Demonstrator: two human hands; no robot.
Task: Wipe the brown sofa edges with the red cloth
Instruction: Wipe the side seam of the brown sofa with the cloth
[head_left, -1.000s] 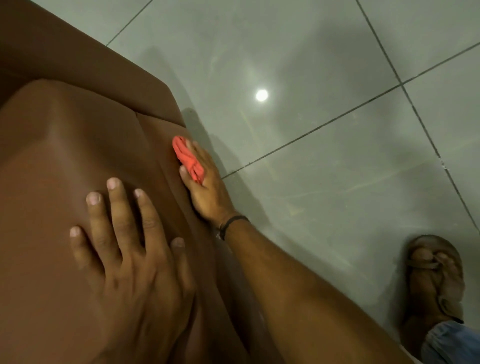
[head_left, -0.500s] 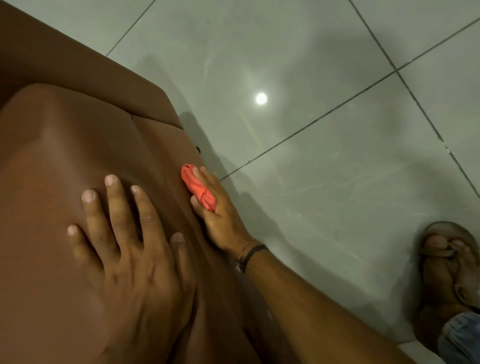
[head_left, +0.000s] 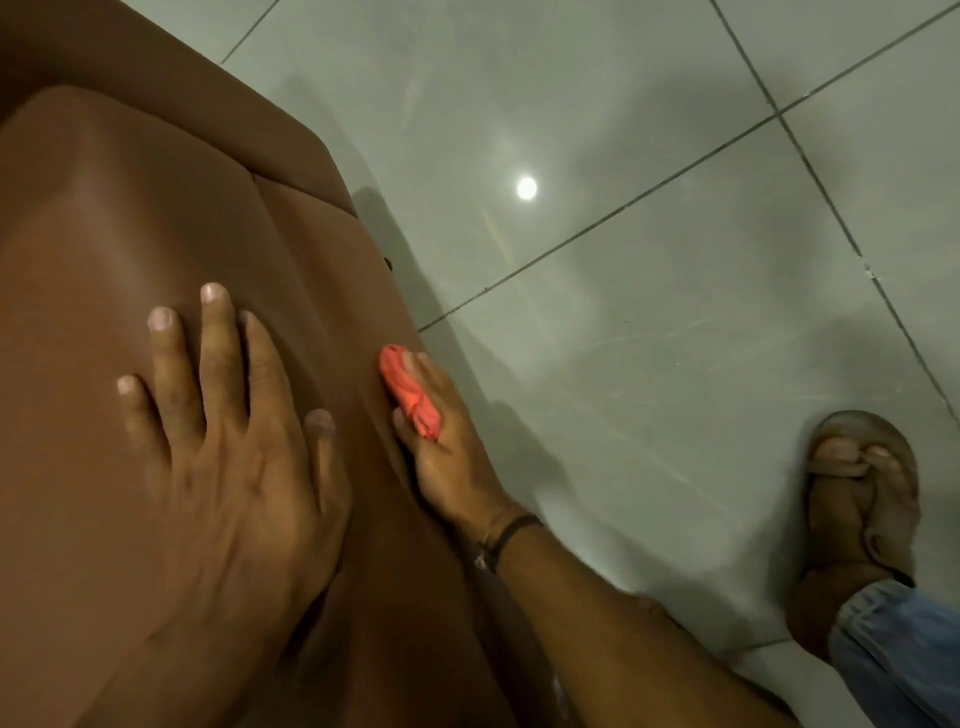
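The brown sofa (head_left: 104, 218) fills the left half of the head view, smooth and leather-like, its outer edge running diagonally down toward the floor. My left hand (head_left: 228, 457) lies flat on its top surface, fingers spread, holding nothing. My right hand (head_left: 447, 457) presses a bunched red cloth (head_left: 410, 397) against the sofa's side edge, the cloth pinched between thumb and fingers. A dark band circles my right wrist.
Glossy grey floor tiles (head_left: 649, 364) with dark grout lines cover the right side, reflecting a ceiling light (head_left: 526, 187). My foot in a brown sandal (head_left: 857, 514) stands at the lower right, with a blue jeans cuff (head_left: 893, 649) below it.
My right hand has slid the red cloth down along the sofa's side edge toward me. My left hand stays flat on the top surface.
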